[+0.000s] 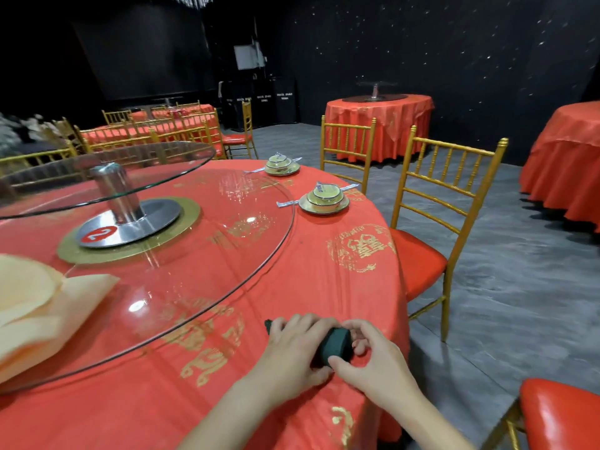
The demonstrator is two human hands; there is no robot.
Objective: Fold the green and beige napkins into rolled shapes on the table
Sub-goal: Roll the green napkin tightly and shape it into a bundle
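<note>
the green napkin roll (336,347) runs far-left to near-right, left hand (292,350) curled over its middle, right hand (376,362) pinching its near-right end.

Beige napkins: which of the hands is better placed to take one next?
Probably the left hand: the beige napkins lie far left on the glass turntable, its own side. The right hand pinches the green roll farther right.

A single wide-angle view from the person's head faces forward and down across the round table draped in red cloth with gold print (324,280). It sits close over the near edge. The gold-framed chairs with red seats (448,190) and another red-draped round table (380,125) lie well beyond.
</note>
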